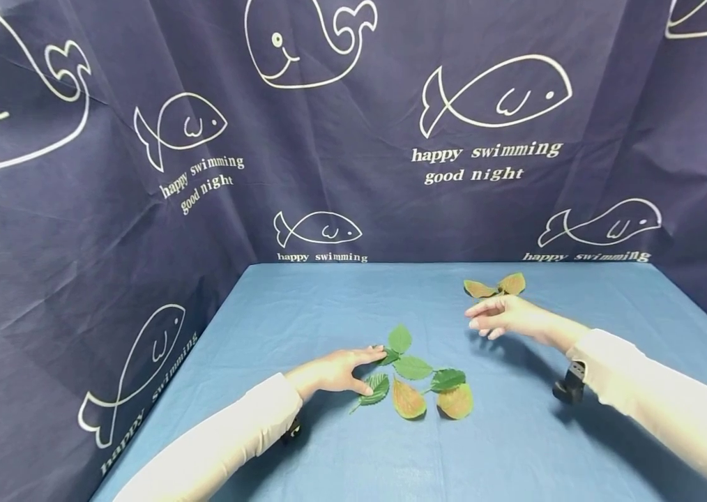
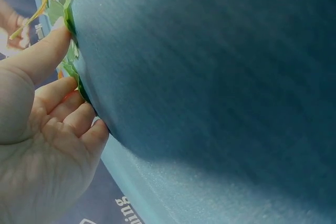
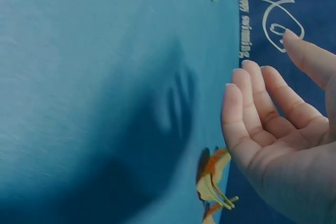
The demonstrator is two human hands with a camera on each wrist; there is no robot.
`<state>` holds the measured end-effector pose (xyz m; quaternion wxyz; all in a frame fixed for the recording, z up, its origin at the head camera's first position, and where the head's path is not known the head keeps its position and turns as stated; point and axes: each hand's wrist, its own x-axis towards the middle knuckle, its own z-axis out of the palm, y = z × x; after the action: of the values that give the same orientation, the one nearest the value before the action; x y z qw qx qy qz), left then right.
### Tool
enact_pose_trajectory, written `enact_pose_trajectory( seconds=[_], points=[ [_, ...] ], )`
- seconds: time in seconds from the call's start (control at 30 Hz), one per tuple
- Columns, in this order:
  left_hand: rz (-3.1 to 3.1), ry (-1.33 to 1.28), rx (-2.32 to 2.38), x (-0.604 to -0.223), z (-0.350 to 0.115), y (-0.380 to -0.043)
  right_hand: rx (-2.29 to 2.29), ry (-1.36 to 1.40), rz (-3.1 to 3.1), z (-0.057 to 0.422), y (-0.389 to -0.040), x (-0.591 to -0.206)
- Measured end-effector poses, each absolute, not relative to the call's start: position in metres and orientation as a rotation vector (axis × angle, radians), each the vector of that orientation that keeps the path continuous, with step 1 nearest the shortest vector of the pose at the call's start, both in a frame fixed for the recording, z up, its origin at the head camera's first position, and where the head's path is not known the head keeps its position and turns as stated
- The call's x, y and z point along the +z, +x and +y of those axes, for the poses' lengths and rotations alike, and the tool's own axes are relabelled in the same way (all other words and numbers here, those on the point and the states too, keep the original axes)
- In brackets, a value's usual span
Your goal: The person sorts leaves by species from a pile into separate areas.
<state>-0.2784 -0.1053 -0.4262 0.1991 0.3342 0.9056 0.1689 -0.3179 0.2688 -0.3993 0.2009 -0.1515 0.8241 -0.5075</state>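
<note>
My left hand [image 1: 335,369] lies low over the table with its thumb at a dark green leaf [image 1: 374,390] and its fingertips at a small green leaf [image 1: 389,356]. Two lighter green leaves, an upright one [image 1: 400,338] and a broad one [image 1: 413,367], lie just past those fingertips. To the right are a dark green leaf [image 1: 448,379] and two orange-brown leaves with green edges, one left [image 1: 408,399] and one right [image 1: 456,401]. My right hand [image 1: 510,315] hovers above the cloth, fingers loosely bent and holding nothing, in front of a sprig of orange-brown leaves [image 1: 512,283].
A blue cloth [image 1: 517,446] covers the table. Dark blue curtains [image 1: 341,160] with white fish drawings and lettering hang behind it and along the sides. A small black device [image 1: 569,383] is strapped under my right wrist.
</note>
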Motion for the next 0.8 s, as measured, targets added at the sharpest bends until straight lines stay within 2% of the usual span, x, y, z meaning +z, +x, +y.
enact_pose_trajectory(
  seconds=[0.43,0.8],
  points=[
    [2.522,0.938,0.435,-0.423,-0.107,-0.278,-1.426,-0.508,2.191,0.257,-0.302,-0.410],
    [2.524,0.943,0.454,-0.423,-0.105,-0.278,-1.315,-0.721,2.181,0.236,-0.280,-0.412]
  ],
)
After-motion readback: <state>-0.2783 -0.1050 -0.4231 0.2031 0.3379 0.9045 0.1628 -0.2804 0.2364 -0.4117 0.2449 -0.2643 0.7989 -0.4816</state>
